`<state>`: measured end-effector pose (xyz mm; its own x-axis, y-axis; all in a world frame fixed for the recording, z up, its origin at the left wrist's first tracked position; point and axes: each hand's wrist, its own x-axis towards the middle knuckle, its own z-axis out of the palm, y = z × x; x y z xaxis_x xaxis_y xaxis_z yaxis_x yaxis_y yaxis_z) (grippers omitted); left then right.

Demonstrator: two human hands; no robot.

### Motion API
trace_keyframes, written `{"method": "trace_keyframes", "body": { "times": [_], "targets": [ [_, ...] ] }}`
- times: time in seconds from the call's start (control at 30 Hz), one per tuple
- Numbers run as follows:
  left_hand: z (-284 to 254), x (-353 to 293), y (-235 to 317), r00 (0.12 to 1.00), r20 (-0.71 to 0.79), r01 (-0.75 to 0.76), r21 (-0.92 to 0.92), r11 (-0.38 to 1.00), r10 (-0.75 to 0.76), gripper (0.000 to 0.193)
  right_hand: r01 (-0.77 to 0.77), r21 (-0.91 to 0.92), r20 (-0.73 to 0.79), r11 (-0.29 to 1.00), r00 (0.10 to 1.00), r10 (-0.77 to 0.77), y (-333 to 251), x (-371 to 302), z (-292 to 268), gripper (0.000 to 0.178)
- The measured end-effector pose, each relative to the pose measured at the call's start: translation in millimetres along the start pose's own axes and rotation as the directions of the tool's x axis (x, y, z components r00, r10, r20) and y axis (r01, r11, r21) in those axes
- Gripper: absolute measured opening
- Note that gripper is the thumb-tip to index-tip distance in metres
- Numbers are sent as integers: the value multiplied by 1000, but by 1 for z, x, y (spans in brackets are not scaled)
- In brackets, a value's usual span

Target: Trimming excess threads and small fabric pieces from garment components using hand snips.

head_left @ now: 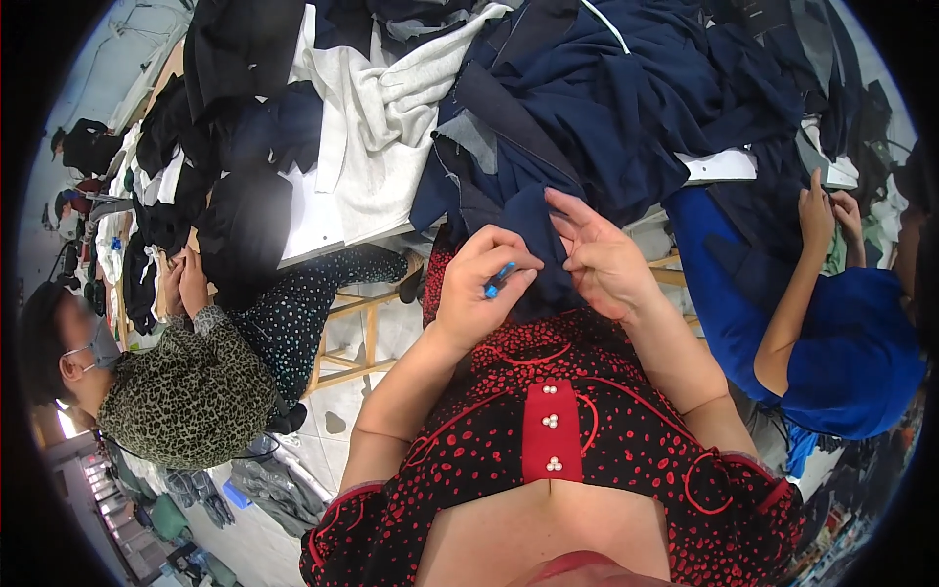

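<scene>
Dark navy cloth (533,220) hangs over the table's near edge toward my lap. My left hand (486,282) is closed around a small tool with a bright blue handle (499,279); most of the tool is hidden in the palm, so its kind cannot be told. The thumb and forefinger of that hand meet at the cloth's left side. On the other side, my right hand (602,256) pinches the same cloth between thumb and fingers, its palm turned toward the left hand. A grey patch of fabric (471,140) shows among the navy folds beyond.
A navy cloth heap (626,108) covers the table ahead. Light grey cloth (377,117) and black garments (240,147) lie to its left. A white table edge (318,230) shows. Close on my left sits a person in a leopard-print top (191,391); on my right, one in blue (851,352).
</scene>
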<state>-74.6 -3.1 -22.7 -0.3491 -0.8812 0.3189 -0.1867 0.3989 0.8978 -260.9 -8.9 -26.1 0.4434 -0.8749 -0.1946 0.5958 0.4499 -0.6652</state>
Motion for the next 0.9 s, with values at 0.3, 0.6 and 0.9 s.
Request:
{"method": "trace_keyframes", "body": {
  "times": [0.3, 0.6, 0.9],
  "targets": [
    [5, -1, 6, 989, 38, -150, 181, 972, 146, 29, -51, 177, -29, 983, 998, 57, -4, 3, -4, 76],
    [8, 2, -1, 977, -4, -206, 232, 951, 213, 19, -70, 213, -77, 975, 993, 89, -6, -2, 1, 76],
    [-2, 1, -6, 993, 91, 83, -146, 986, -70, 10, 4, 13, -20, 1000, 1000, -4, 0, -1, 0, 78]
  ]
}}
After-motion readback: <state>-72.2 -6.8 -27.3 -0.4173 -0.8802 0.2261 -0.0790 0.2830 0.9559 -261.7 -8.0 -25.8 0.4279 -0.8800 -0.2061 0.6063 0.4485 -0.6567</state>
